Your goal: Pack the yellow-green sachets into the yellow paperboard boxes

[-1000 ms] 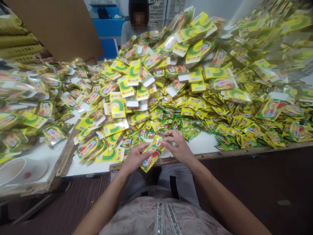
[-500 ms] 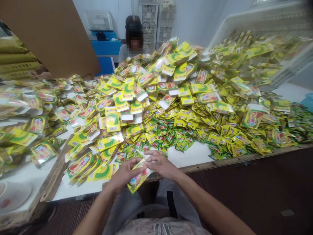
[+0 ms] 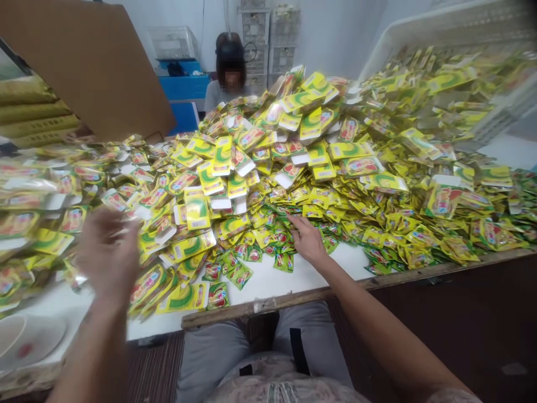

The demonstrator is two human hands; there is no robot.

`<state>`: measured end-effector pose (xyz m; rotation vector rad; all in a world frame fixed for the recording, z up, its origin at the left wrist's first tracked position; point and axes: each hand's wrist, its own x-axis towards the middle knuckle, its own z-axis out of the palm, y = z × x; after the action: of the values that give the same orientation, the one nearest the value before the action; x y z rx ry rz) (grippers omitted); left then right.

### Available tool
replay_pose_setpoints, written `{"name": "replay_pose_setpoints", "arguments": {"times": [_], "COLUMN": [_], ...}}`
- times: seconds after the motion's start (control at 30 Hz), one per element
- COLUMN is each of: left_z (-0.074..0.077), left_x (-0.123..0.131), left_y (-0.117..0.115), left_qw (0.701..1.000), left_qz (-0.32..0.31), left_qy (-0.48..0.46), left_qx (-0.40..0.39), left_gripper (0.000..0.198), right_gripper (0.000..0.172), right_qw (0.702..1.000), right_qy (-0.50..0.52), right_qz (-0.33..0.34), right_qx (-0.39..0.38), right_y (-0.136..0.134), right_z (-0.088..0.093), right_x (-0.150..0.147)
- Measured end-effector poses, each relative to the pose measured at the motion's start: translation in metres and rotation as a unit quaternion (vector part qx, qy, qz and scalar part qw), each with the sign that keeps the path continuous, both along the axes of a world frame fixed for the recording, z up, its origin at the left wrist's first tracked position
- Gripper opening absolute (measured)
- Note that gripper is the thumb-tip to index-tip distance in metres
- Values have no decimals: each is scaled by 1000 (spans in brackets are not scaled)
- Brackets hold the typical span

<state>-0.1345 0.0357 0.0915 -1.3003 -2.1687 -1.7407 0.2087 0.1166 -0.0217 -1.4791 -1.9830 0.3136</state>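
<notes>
My left hand [image 3: 107,252] is raised over the left side of the table, smeared by motion. It is nearest to the small yellow cardboard boxes [image 3: 145,285], and I cannot make out anything in its fingers. Stretched out flat, the fingers of my right hand [image 3: 310,240] touch the front of a heap of small green sachets [image 3: 285,260]. Yellow sachets [image 3: 319,197] are heaped just behind that hand. A few loose green sachets [image 3: 240,276] lie on the white tabletop [image 3: 268,280] between my hands.
A tall mound of yellow boxes [image 3: 310,123] fills the middle. A tipped white crate [image 3: 444,28] full of them stands at the back right. A white bowl [image 3: 37,336] sits at front left. Across the table is another person [image 3: 229,84]; a brown board [image 3: 92,73] leans at left.
My hands have moved apart. The left swung left, and the yellow box both hands held in front of me is no longer seen there. The right reached forward to the green sachets.
</notes>
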Motion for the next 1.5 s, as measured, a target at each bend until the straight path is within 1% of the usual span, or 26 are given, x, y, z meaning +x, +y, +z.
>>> {"name": "replay_pose_setpoints", "arguments": {"times": [0.07, 0.13, 0.17, 0.23, 0.3, 0.33, 0.4, 0.47, 0.5, 0.53, 0.63, 0.67, 0.73, 0.83, 0.9, 1.0, 1.03, 1.1, 1.13, 1.2, 1.27, 1.3, 1.33, 1.37, 1.43, 1.5], "left_z": [-37, -68, -81, -98, -106, -108, -109, -109, -108, -107, -102, -101, -100, -101, -104, -108, -108, -106, -104, -100, -99, -99, -101, -102, -103, -100], "left_x": [41, 83, 103, 137, 162, 170, 180, 183, 183, 184, 185, 185, 182, 173, 167, 161, 160, 157, 155, 152, 150, 149, 148, 147, 140, 125], "left_y": [2, 4, 6, 11, 16, 17, 19, 17, 14, 11, 0, -3, -8, -12, -14, -20, -22, -27, -29, -32, -33, -33, -32, -32, -33, -36], "left_qw": [985, 940, 917, 883, 862, 858, 865, 872, 866, 848, 759, 737, 720, 722, 742, 782, 782, 746, 717, 656, 623, 620, 630, 649, 703, 768], "left_qz": [-127, -251, -293, -350, -395, -407, -402, -389, -397, -418, -467, -463, -438, -428, -424, -428, -441, -479, -495, -506, -505, -503, -501, -497, -481, -452], "left_qy": [-59, -102, -120, -157, -173, -166, -135, -128, -151, -192, -360, -406, -458, -454, -417, -331, -315, -342, -380, -466, -518, -523, -514, -491, -418, -318], "left_qx": [-95, -205, -244, -271, -266, -265, -267, -267, -263, -263, -276, -281, -283, -298, -310, -310, -308, -311, -311, -309, -299, -296, -297, -302, -315, -324], "left_gripper": [34, 35, 36, 39, 37, 33, 23, 21, 22, 25, 35, 38, 41, 41, 40, 37, 36, 34, 35, 39, 43, 44, 44, 42, 33, 23], "right_gripper": [35, 32, 35, 40, 37, 33, 26, 25, 27, 29, 34, 34, 31, 27, 27, 29, 29, 30, 31, 34, 40, 41, 41, 39, 32, 27], "right_qw": [996, 981, 966, 931, 922, 933, 956, 950, 935, 914, 839, 824, 814, 812, 814, 845, 852, 840, 819, 761, 723, 725, 743, 777, 865, 938], "right_qy": [75, 162, 208, 277, 280, 262, 234, 258, 293, 337, 470, 496, 509, 488, 472, 403, 378, 370, 388, 441, 474, 471, 453, 421, 321, 210], "right_qz": [-40, -52, -41, 5, 40, 37, -11, -63, -69, -62, -25, -18, 1, 48, 68, 71, 77, 100, 113, 125, 129, 136, 147, 156, 151, 106], "right_qx": [-20, -98, -149, -238, -264, -244, -178, -164, -187, -219, -271, -273, -280, -316, -332, -346, -355, -385, -407, -459, -486, -485, -470, -441, -355, -256], "right_y": [-11, -23, -28, -39, -47, -51, -56, -60, -62, -65, -73, -76, -81, -84, -84, -85, -86, -89, -91, -95, -98, -98, -97, -96, -93, -90], "right_z": [-1, -2, -2, -2, -2, -2, -2, -3, -3, -3, -1, 0, 4, 9, 12, 15, 15, 16, 16, 18, 17, 16, 14, 11, 3, -6], "right_x": [4, 8, 9, 10, 11, 11, 13, 14, 13, 11, -2, -6, -13, -14, -13, -14, -15, -18, -20, -22, -25, -26, -28, -29, -30, -30]}}
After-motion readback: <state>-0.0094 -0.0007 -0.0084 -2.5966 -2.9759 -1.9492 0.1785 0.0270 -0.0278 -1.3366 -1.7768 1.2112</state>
